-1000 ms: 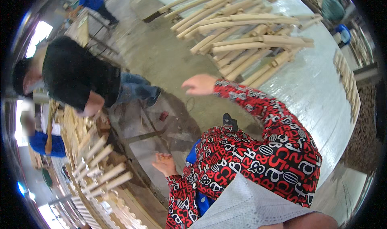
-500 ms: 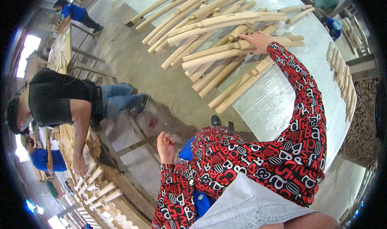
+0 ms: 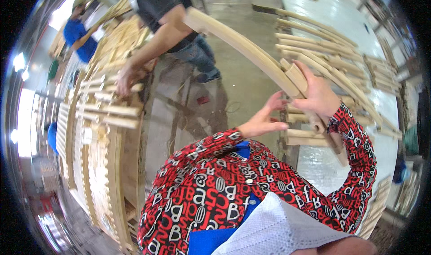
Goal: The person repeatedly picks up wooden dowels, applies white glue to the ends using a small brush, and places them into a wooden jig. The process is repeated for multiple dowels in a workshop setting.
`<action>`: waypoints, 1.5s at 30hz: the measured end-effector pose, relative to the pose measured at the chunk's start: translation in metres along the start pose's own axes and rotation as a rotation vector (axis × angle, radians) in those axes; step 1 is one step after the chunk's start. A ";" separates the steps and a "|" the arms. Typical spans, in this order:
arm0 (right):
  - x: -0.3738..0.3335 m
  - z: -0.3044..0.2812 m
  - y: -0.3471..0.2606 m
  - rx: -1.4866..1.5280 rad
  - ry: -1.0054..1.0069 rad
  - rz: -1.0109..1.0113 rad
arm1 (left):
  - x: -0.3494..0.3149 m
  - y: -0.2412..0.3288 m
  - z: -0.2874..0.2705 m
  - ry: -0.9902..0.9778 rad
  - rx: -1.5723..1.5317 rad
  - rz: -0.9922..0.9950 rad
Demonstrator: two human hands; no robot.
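My right hand point(image 3: 316, 93) is wrapped round a long, curved pale wooden bar point(image 3: 242, 46), gripping it near its lower end. Shorter wooden pieces lie along the bar under those fingers; whether they are joined to it I cannot tell. The bar slants up to the left, clear of the table, and its far end passes in front of a co-worker's arm. My left hand point(image 3: 265, 118) is open just below and left of the bar, thumb and fingers apart, holding nothing. Beyond my right hand, several curved wooden bars point(image 3: 321, 44) lie on the shiny table point(image 3: 312, 160).
To the left stands a wooden workbench point(image 3: 117, 165) with a scalloped edge and rows of wooden rods point(image 3: 112, 109). A co-worker's hand point(image 3: 128, 79) reaches onto those rods. Another person in blue point(image 3: 81, 37) works farther back. The concrete floor point(image 3: 251, 19) separates bench and table.
My right hand has lifted the wooden bar off the pile and brought it leftward. My left hand has risen toward it and opened. The view has swung left.
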State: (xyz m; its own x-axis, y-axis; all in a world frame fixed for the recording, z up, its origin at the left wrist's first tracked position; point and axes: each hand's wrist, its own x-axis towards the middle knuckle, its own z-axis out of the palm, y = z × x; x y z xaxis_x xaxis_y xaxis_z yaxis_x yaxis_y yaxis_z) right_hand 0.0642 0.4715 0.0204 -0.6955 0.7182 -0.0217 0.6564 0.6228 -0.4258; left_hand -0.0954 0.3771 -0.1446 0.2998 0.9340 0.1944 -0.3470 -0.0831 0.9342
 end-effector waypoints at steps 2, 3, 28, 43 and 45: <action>0.030 0.012 -0.057 0.224 0.058 -0.256 | 0.000 0.026 0.016 0.128 -0.146 0.080; 0.044 0.019 -0.082 0.320 0.044 -0.327 | -0.005 0.040 0.016 0.181 -0.201 0.074; 0.391 0.230 -0.301 0.303 -0.136 -0.606 | -0.281 0.231 -0.174 1.219 -0.399 0.638; 0.400 0.263 -0.306 0.983 -1.048 -0.503 | -0.249 0.286 -0.322 1.455 -0.421 0.513; 0.367 0.247 -0.290 1.100 -1.579 -0.130 | -0.248 0.285 -0.355 1.429 -0.443 0.494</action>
State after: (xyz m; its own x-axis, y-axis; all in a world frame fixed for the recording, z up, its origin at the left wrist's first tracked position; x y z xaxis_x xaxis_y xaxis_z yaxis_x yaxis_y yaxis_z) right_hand -0.4534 0.4782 -0.0874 -0.7259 -0.5899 -0.3536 0.5810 -0.2508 -0.7743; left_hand -0.5846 0.2456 -0.0324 -0.8822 0.4112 -0.2294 -0.4518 -0.6022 0.6582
